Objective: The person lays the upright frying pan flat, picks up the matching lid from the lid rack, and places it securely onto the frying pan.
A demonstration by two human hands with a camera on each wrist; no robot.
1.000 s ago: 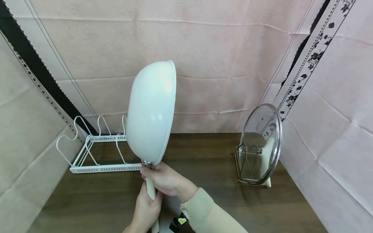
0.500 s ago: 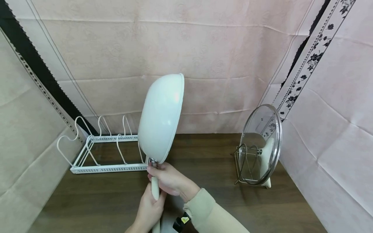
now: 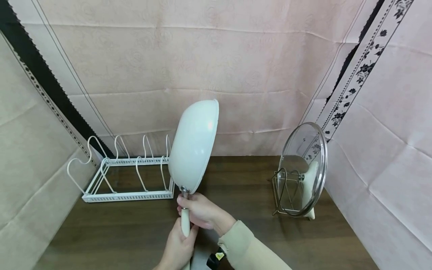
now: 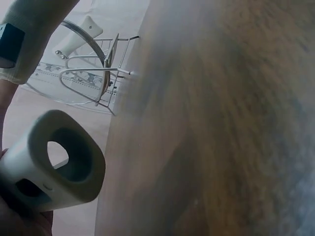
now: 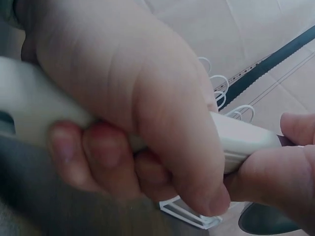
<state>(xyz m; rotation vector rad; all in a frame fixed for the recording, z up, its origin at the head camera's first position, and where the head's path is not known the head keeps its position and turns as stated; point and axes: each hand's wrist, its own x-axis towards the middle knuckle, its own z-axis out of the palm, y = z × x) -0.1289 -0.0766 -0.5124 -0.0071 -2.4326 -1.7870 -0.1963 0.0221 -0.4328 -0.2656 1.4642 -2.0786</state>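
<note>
Handle gripped low by the left hand and near its neck by the right hand, fingers of both curled round. White pan held upright, slightly tilted, above them; rack corner overlapped, contact not determinable. Glass lid supported by wire stand, well apart rightward.

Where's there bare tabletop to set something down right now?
Bare tabletop shows between the pan and the wire stand holding the glass lid, and in front of the white rack, left of the left hand. It's crowded by the rack's right end, near the pan and right hand.
</note>
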